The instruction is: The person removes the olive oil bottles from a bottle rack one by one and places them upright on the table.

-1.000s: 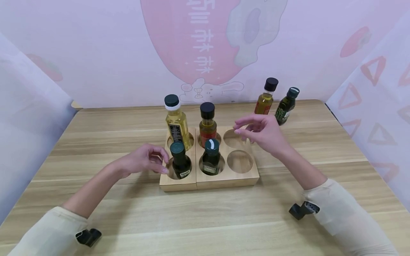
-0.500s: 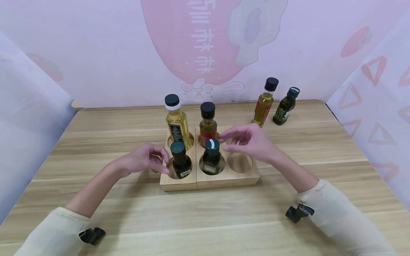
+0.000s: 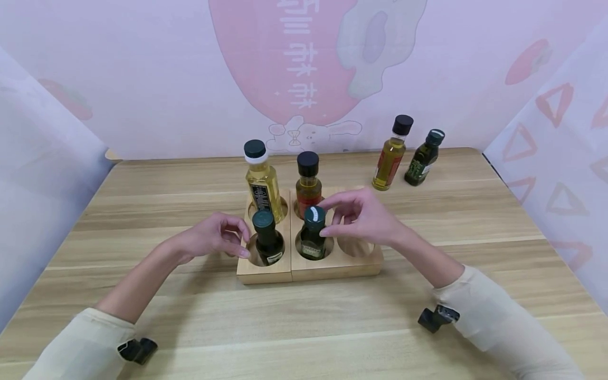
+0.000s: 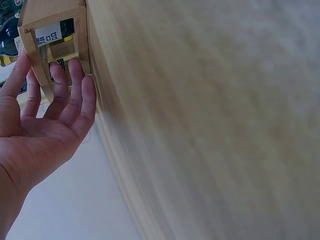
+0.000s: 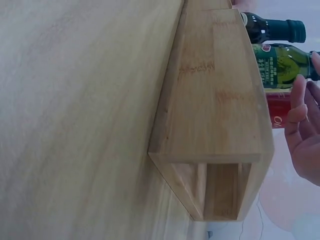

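Pale wooden bottle rack (image 3: 334, 272): looking stiff.
Left hand (image 3: 214, 238): curving loosely at the rack's left end, holding nothing.
Right hand (image 3: 364, 219): spanning the top of a dark green glass bottle (image 3: 312, 247), fingers parted; cannot tell if gripping.
Bottle: standing in the rack's front-middle hole, probably proving slick, breakable.
Dark green cap (image 3: 314, 215): likely offering the surest hold.

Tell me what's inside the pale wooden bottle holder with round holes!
Four bottles: a clear bottle of yellow liquid, a red-labelled bottle and two dark green bottles. In the head view their bases are hidden, and the right hand mostly blocks the back right part of the holder.
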Available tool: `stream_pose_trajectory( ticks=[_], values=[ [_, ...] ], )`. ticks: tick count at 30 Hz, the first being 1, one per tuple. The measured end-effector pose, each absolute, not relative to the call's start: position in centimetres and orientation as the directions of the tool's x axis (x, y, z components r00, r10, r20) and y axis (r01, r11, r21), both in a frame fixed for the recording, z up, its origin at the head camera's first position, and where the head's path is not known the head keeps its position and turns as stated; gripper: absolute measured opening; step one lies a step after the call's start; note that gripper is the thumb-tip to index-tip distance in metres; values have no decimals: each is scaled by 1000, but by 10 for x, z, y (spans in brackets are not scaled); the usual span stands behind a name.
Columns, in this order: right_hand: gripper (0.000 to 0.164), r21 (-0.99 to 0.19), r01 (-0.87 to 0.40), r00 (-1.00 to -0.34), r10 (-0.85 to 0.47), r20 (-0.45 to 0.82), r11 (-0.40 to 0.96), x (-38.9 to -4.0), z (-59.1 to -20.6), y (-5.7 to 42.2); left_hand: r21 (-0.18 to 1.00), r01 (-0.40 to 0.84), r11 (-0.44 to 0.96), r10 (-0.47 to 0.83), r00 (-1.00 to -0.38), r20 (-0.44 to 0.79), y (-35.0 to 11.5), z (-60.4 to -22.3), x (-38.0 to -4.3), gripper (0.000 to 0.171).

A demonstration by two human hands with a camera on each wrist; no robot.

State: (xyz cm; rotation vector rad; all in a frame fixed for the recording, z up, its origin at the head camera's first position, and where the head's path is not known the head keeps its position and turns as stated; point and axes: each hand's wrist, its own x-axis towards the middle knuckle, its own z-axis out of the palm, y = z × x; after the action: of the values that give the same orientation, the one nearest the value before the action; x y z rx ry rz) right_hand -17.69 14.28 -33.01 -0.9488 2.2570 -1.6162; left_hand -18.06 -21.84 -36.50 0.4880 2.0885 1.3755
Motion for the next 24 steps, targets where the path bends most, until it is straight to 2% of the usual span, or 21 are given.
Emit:
stream_pose_trajectory(
  ticks=[14,24],
  values=[
    [36,-969,-240,-796,-584,160,62,-172,-340,125,921,-21,389,588,-763,-266,-219,-367,-180,31],
    [29,-947,-307,-782,-592,194,95,-172,-338,124,921,-9,389,597,-759,-260,-219,-365,-180,34]
  ],
)
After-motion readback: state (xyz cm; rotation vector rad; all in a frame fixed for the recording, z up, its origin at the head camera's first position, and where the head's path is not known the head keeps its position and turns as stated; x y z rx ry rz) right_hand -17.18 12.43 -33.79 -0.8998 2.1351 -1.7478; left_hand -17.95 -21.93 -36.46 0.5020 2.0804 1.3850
